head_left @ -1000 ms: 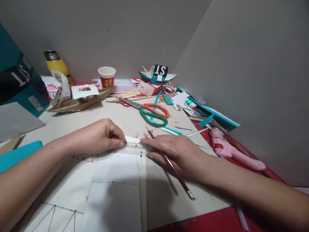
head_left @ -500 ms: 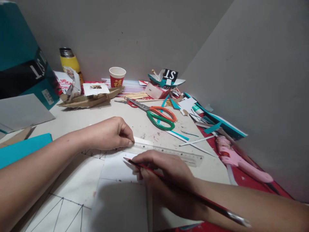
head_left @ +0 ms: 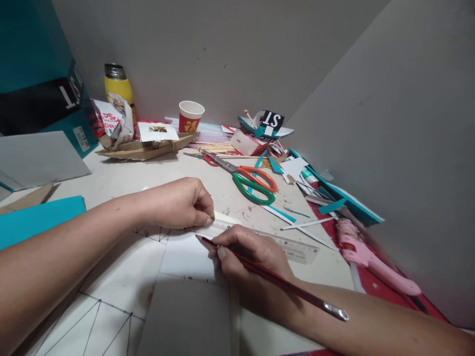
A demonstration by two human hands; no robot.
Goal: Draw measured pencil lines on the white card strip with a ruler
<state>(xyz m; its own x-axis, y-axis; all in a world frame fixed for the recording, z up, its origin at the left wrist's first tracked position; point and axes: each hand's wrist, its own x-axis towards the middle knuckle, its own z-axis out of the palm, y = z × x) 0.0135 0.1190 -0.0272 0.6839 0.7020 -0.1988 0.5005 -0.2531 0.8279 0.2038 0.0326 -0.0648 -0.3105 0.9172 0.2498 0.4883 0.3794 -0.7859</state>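
Note:
My left hand (head_left: 181,202) is closed, with thumb and finger pinched on the left end of a clear plastic ruler (head_left: 299,248). The ruler lies along the top of a white card strip (head_left: 181,309) that has a pencilled line across it. Between the fingers of my right hand (head_left: 256,262) is a red and black pencil (head_left: 289,284). Its tip hovers at or just over the card's upper part, close below the ruler; contact cannot be made out. Under my left forearm is a white sheet (head_left: 122,277) with zigzag lines drawn on it.
Scissors (head_left: 256,185) with orange and green handles lie beyond the ruler. Behind stand a cardboard boat (head_left: 144,151), a paper cup (head_left: 191,117) and a yellow bottle (head_left: 119,89). Paper scraps and a pink glue gun (head_left: 371,262) line the right side. A teal box (head_left: 29,64) stands left.
The view has shifted slightly, so most things sit further right. The pencil's back end has swung left and up a little as my right hand turned. My left hand keeps its hold on the ruler.

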